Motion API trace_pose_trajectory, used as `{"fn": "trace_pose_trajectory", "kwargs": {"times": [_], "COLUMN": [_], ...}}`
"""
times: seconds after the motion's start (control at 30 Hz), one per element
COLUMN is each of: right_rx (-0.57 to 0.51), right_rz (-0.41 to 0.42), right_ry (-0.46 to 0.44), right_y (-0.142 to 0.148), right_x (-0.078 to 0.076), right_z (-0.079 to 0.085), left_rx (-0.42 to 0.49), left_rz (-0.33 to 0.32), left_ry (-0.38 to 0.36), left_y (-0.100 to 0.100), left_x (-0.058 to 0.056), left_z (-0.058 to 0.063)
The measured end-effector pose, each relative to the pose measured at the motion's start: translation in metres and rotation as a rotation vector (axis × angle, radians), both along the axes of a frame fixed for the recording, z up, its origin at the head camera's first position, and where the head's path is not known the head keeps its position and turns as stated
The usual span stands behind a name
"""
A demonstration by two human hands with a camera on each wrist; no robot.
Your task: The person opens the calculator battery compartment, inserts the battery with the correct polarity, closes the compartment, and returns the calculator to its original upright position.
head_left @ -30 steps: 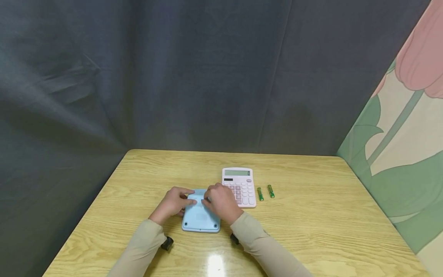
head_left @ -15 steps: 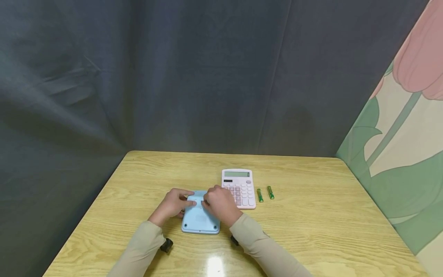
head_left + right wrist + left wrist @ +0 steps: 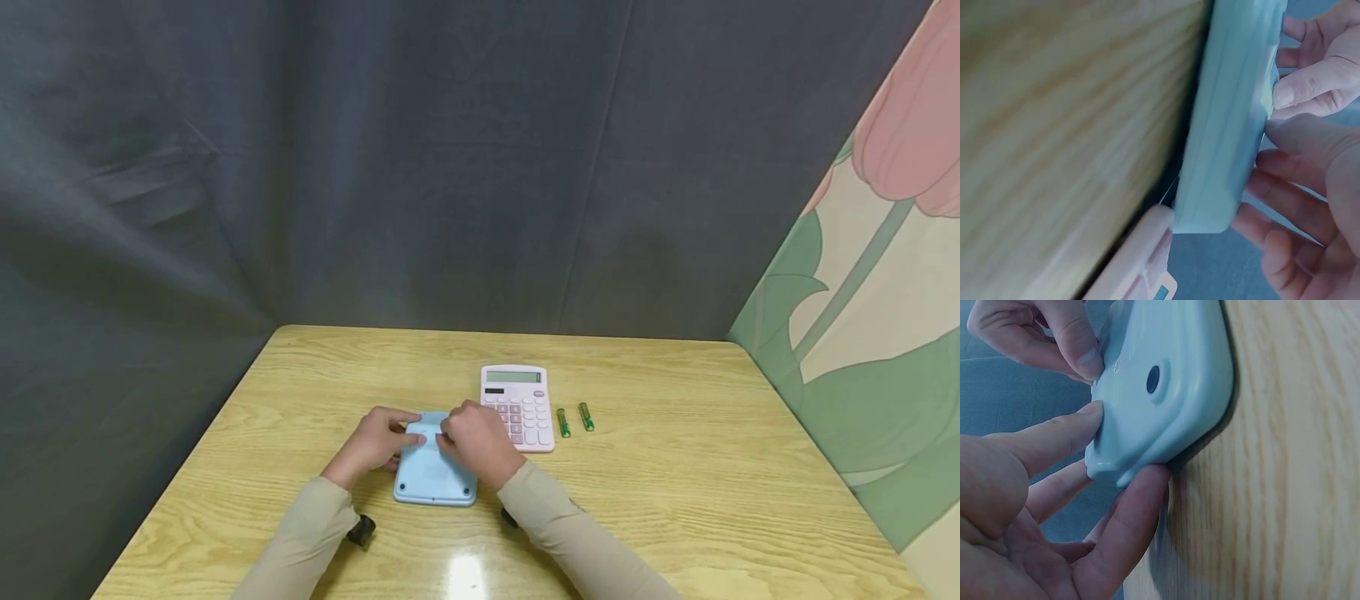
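A light blue calculator [image 3: 437,477] lies face down on the wooden table, its back with dark round feet turned up. My left hand [image 3: 372,439] grips its left side, thumb on the back and a finger [image 3: 1132,528] at the lower edge in the left wrist view. From the right, my right hand [image 3: 482,440] reaches over the upper back with curled fingers. Its thumb [image 3: 1307,132] and fingertips are against the calculator in the right wrist view. The spot under those fingertips is hidden in the head view, so I cannot tell whether they pinch a small part there.
A pink calculator [image 3: 534,410] lies face up just right of the blue one, partly behind my right hand. Farther right are two green batteries [image 3: 563,422], side by side. A dark curtain [image 3: 465,167] hangs behind the table [image 3: 675,467].
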State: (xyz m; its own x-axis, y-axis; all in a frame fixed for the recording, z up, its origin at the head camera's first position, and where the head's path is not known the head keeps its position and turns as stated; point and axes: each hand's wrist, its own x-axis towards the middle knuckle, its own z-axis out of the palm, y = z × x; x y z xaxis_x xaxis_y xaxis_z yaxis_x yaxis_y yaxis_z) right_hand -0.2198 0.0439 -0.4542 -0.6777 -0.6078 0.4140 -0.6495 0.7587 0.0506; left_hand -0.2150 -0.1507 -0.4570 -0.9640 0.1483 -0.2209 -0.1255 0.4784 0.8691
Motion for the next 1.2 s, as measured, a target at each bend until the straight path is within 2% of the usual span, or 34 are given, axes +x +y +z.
{"fn": "trace_pose_trajectory", "kwargs": {"times": [0.57, 1.2], "right_rx": [0.099, 0.052], "right_rz": [0.084, 0.104], "right_ry": [0.092, 0.073], "right_y": [0.0042, 0.005], "right_x": [-0.0083, -0.0099], "right_z": [0.0026, 0.0007], "left_rx": [-0.007, 0.007], "left_rz": [0.009, 0.001], "left_ry": [-0.006, 0.007], "left_y": [0.0013, -0.0001], "left_x": [-0.0007, -0.0011], "left_z": [0.0009, -0.0035]}}
